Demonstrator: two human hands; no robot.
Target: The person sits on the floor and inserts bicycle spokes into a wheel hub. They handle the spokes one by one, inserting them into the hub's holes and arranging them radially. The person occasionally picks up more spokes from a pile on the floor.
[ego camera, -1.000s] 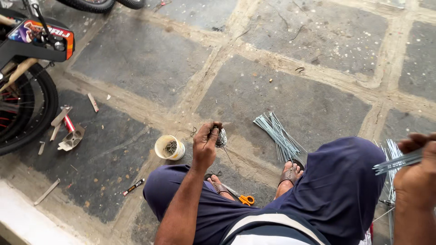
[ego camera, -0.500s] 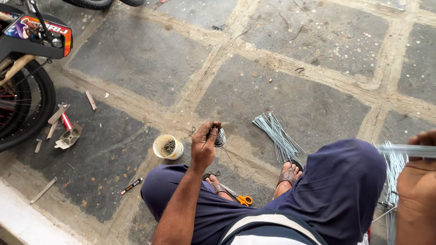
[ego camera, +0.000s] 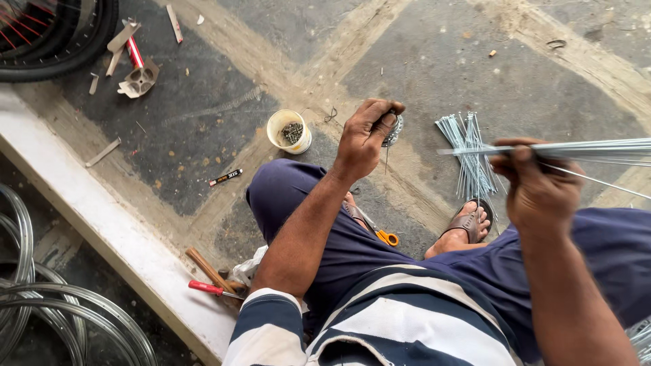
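Observation:
My left hand (ego camera: pixel 366 135) is closed around a small round metal hub (ego camera: pixel 393 129), with a thin spoke hanging down from it. My right hand (ego camera: pixel 536 183) grips a bundle of long thin metal spokes (ego camera: pixel 597 150) that stretches off to the right. Another fan of loose spokes (ego camera: pixel 468 152) lies on the stone floor between my hands, beside my sandalled foot (ego camera: pixel 468 224). A small white cup of tiny metal parts (ego camera: pixel 289 131) stands just left of my left hand. I sit with knees bent, in dark blue trousers.
Orange-handled scissors (ego camera: pixel 383 234) lie by my leg. A black marker (ego camera: pixel 225 177) lies on the floor. A red-handled tool (ego camera: pixel 210 288) and a wooden handle (ego camera: pixel 207 268) rest on the white step (ego camera: pixel 102 217). A tyre (ego camera: pixel 54 41) is top left, bare rims (ego camera: pixel 41 305) bottom left.
The view has tilted down and closer. My right hand has swung the spoke bundle in from the right edge toward the middle. The left hand stays on the hub.

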